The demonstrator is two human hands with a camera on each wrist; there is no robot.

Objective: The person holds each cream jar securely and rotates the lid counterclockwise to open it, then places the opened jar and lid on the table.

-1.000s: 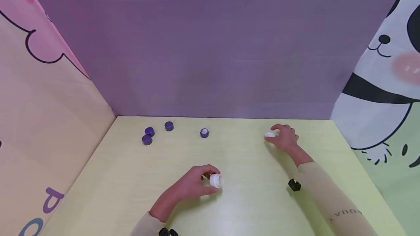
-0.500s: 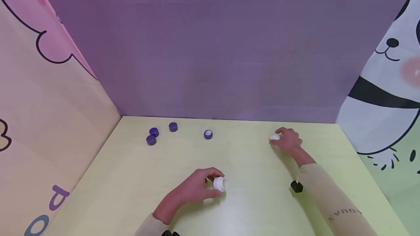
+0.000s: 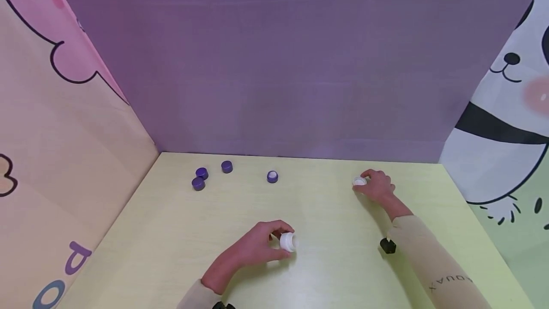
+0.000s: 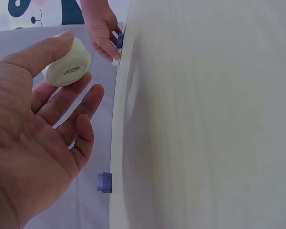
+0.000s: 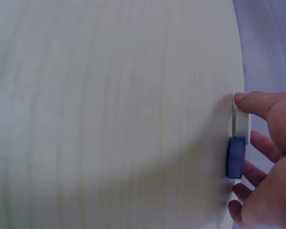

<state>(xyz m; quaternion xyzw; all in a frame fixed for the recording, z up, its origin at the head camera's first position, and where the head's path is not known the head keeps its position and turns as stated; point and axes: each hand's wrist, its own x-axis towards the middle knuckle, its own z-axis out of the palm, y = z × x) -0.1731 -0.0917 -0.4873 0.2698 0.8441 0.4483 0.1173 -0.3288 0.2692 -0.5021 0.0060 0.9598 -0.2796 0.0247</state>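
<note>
My left hand holds a small white bottle over the near middle of the table, between thumb and fingers. The bottle lies sideways, its neck pointing right, and its base with dark print faces the left wrist camera. At the far right, my right hand grips another small white piece by its sides, low at the table; fingers partly cover it. A purple cap sits beside that piece under the right hand, out of sight in the head view.
Three purple caps stand at the back left, one of them a cap nearest me. Another purple cap with a white inside lies at the back middle. A purple cloth wall rises behind the table, with printed cloth on both sides.
The head view has shifted slightly, so everything appears a little further right than a second ago. Both hands keep their grips and have hardly moved over the table.
</note>
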